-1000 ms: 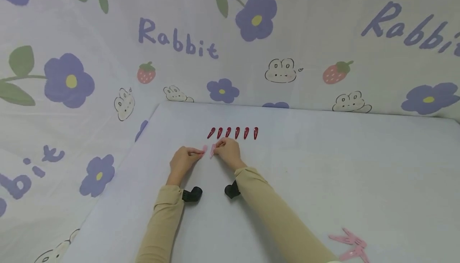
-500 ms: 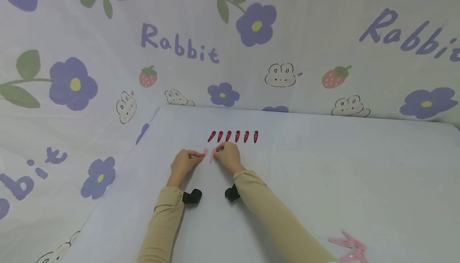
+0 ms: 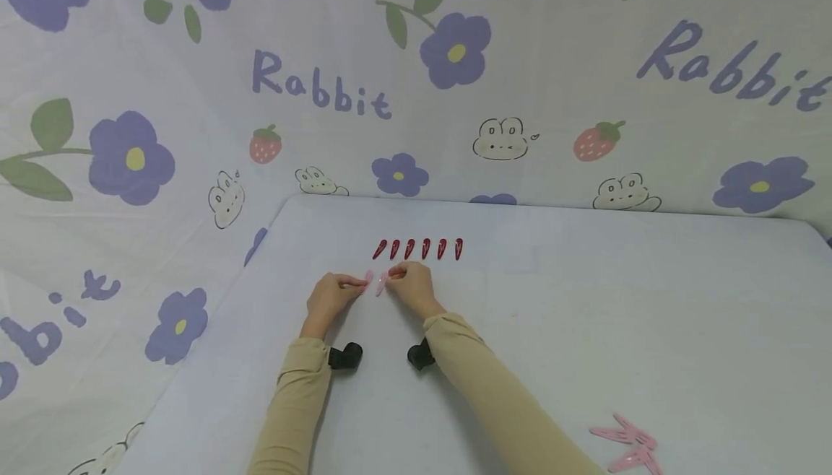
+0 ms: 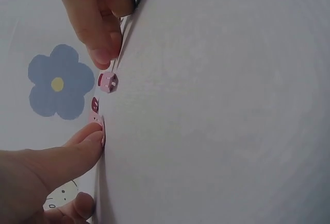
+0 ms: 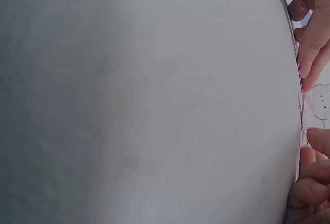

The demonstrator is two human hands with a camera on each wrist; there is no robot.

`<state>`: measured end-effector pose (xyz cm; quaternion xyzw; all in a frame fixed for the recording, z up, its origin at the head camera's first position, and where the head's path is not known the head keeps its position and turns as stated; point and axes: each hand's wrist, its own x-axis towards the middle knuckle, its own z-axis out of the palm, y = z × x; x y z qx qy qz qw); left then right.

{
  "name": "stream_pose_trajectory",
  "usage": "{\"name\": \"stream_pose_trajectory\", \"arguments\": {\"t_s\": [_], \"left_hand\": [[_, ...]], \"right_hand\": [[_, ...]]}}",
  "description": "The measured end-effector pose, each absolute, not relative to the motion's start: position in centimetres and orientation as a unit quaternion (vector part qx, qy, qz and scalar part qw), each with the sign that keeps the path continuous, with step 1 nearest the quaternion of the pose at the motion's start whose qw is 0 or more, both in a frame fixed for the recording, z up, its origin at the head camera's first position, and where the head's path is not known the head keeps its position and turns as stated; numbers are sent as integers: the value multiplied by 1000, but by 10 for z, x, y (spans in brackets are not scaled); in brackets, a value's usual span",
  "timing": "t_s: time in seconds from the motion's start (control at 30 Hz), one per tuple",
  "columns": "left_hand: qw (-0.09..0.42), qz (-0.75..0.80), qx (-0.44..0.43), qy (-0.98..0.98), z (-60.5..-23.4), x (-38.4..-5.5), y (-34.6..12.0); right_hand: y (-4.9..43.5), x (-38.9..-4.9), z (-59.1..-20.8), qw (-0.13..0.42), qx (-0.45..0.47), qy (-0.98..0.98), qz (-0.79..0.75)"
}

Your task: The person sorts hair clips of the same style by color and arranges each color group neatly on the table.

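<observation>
Two pink snap hair clips lie side by side on the white table, below a row of red hair clips (image 3: 425,249). My left hand (image 3: 329,298) pinches the left pink hair clip (image 3: 368,278) between thumb and forefinger; the left wrist view shows its end poking past the fingertips. At the right pink hair clip (image 3: 380,285), my right hand (image 3: 414,289) has its thumb and forefinger at the upper part, and the narrow lower end shows. In the right wrist view both hands appear only at the right edge, and the clips are mostly hidden there.
A loose pile of pink hair clips (image 3: 629,440) lies at the lower right of the table (image 3: 617,316). A patterned cloth (image 3: 546,63) hangs behind and to the left. Black wrist devices (image 3: 346,356) sit under both sleeves.
The head view has tilted slightly, so the whole scene sits lower. Both hands stay at the two pink hair clips with hardly any movement.
</observation>
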<state>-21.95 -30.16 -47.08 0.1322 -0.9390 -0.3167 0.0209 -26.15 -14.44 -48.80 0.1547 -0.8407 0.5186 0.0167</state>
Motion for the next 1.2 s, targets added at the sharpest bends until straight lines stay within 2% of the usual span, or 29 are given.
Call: {"name": "stream_pose_trajectory", "arguments": {"t_s": [0.17,0.4,0.6,0.7,0.8,0.9,0.93,1.03,1.07,1.2], "left_hand": [[18,-317,133,-939,-471,-220,-302],[13,-310,142,-940,-473,-217,-305],[15,-324,134,-936,-469,-217,-303],[11,-325,133,-936,-468,-217,-302],[10,-323,133,-937,-469,-218,-301],[6,-322,135,-937,-470,-217,-302],[4,-321,136,-937,-470,-217,-302],[2,-325,137,-936,-470,-216,-301],[5,-327,136,-935,-470,-216,-301],[15,-331,131,-934,-468,-216,-300]], "right_hand": [[-142,-261,-489,25,156,-831,533],[-144,-258,-487,-27,154,-831,534],[-145,-256,-483,-31,155,-841,517],[-144,-261,-490,-23,171,-853,493],[-147,-286,-529,-6,211,-846,490],[-147,-292,-536,-41,210,-839,500],[-145,-291,-532,-52,209,-834,508],[-133,-266,-487,-100,167,-834,516],[-130,-260,-476,-100,163,-833,519],[-116,-252,-450,-138,141,-797,571]]}}
